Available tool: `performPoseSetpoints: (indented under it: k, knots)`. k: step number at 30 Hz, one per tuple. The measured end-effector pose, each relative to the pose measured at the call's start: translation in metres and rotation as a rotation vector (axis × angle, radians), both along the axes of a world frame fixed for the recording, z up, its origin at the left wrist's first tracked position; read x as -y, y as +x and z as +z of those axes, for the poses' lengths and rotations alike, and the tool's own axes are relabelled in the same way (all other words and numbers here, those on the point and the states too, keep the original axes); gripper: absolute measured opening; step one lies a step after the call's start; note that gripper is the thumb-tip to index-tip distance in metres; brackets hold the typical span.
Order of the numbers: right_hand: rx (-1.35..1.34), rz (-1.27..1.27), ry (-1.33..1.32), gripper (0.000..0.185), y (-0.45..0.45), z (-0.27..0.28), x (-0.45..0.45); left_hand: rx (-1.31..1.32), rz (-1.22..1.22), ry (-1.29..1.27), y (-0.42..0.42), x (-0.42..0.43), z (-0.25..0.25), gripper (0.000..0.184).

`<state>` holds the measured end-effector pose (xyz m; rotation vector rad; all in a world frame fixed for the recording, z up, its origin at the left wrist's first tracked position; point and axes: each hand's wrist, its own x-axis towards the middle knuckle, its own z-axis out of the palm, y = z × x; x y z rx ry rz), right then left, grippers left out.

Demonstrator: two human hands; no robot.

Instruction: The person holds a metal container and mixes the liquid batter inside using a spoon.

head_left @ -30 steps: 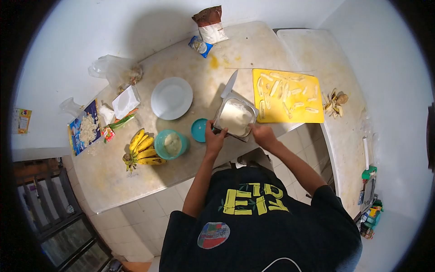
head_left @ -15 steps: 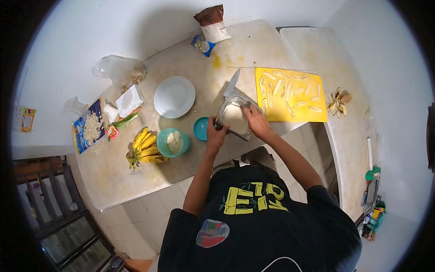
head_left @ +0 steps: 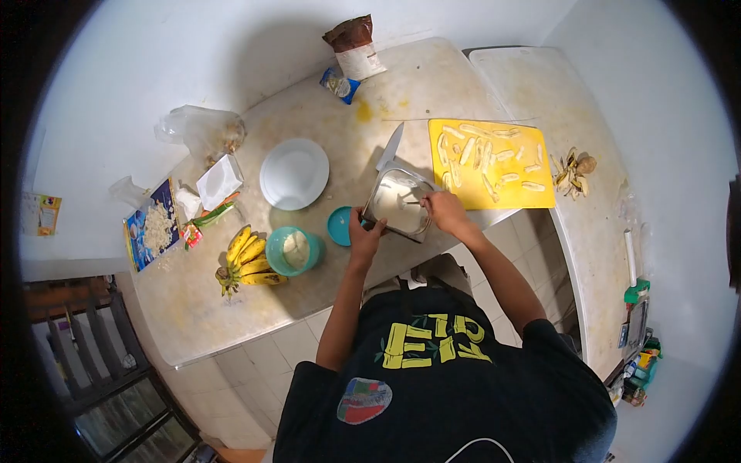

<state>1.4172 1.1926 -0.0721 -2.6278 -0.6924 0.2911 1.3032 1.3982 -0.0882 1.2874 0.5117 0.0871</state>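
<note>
A rectangular metal container [head_left: 400,202] of creamy white batter sits near the table's front edge. My left hand [head_left: 366,235] grips its left rim, thumb on the near side. At its right side my right hand [head_left: 445,210] is closed on a utensil [head_left: 411,203] whose end reaches into the batter. Behind the container lies a knife [head_left: 391,147]. To the right is a yellow cutting board [head_left: 494,163] with several banana slices. A turquoise lid [head_left: 339,225] lies just left of my left hand.
Left of the lid are a turquoise tub [head_left: 292,251] with pale contents and a bunch of bananas [head_left: 247,258]. A white plate [head_left: 294,174] lies behind them. Peels [head_left: 573,174] lie at the right, packets [head_left: 359,58] at the back, a plastic bag [head_left: 202,131] at the left.
My right hand has shifted from over the container back to its right side, and the utensil now shows in the batter. My left hand keeps its hold on the rim.
</note>
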Motion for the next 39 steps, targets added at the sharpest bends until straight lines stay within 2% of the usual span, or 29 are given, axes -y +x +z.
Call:
performPoseSetpoints:
  k: [5, 11, 17, 20, 23, 26, 28, 33, 36, 39]
  knots:
    - [0.1, 0.045, 0.018, 0.03, -0.011, 0.014, -0.032, 0.0, 0.003, -0.015, -0.002, 0.003, 0.003, 0.043]
    - [0.139, -0.095, 0.018, 0.022, -0.021, -0.019, -0.013, 0.004, 0.064, -0.038, -0.003, 0.005, 0.006, 0.041]
    - [0.133, -0.114, 0.148, 0.026, -0.028, -0.016, -0.043, -0.006, 0.049, -0.043, -0.008, 0.014, 0.004, 0.042]
    - [0.126, -0.164, 0.076, 0.017, -0.02, -0.026, -0.032, 0.016, 0.053, -0.051, -0.007, 0.011, 0.003, 0.043]
    - [0.053, -0.254, 0.109, 0.018, -0.018, -0.026, -0.017, 0.028, 0.059, -0.046, -0.004, 0.007, 0.001, 0.042]
    - [0.114, -0.204, 0.33, 0.022, -0.019, -0.013, -0.028, 0.023, 0.021, -0.027, -0.004, 0.007, -0.001, 0.041]
    - [0.092, -0.193, 0.263, 0.022, -0.014, -0.017, -0.038, -0.003, -0.043, 0.02, -0.006, 0.004, 0.0, 0.04]
    - [-0.019, -0.27, 0.066, 0.022, -0.009, -0.011, -0.022, -0.004, -0.012, -0.014, -0.003, -0.002, 0.002, 0.038]
    - [0.075, -0.202, 0.226, 0.022, -0.012, -0.013, -0.025, -0.019, -0.016, -0.018, -0.003, -0.001, 0.002, 0.038]
    - [0.047, -0.144, 0.176, 0.024, -0.013, -0.017, -0.045, -0.029, -0.054, -0.028, -0.005, 0.0, 0.007, 0.036]
